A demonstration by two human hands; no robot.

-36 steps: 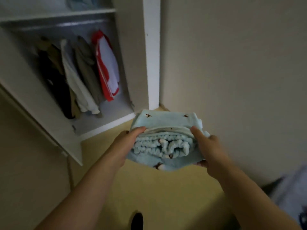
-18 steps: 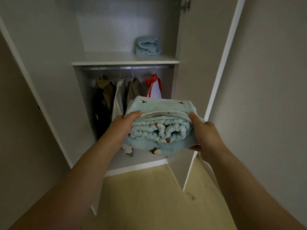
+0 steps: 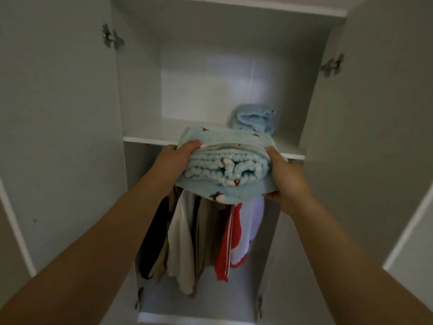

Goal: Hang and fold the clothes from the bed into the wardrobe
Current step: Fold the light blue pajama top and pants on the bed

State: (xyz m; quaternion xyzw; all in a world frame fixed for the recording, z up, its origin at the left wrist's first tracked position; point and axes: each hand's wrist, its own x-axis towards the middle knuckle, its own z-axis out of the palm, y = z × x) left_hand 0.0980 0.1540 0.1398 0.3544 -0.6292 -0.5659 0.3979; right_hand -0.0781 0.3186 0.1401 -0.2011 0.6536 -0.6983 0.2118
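A folded light-blue fleece garment [image 3: 225,170] with small brown marks is held between both hands at the height of the wardrobe shelf [image 3: 150,137]. My left hand [image 3: 178,160] grips its left side, thumb on top. My right hand [image 3: 284,174] grips its right side, thumb on top and fingers underneath. The bundle's far edge overlaps the shelf's front lip. Another folded light-blue garment [image 3: 254,121] lies at the back right of that shelf.
The white wardrobe stands open, its left door [image 3: 58,137] and right door [image 3: 375,148] swung out on either side. Below the shelf hang several clothes, among them a dark one [image 3: 154,231], a beige one [image 3: 182,242] and a red-and-white one [image 3: 234,235].
I have come closer to the wardrobe and faced it squarely. Both hands have raised the folded blue garment from chest height up to the shelf's front edge.
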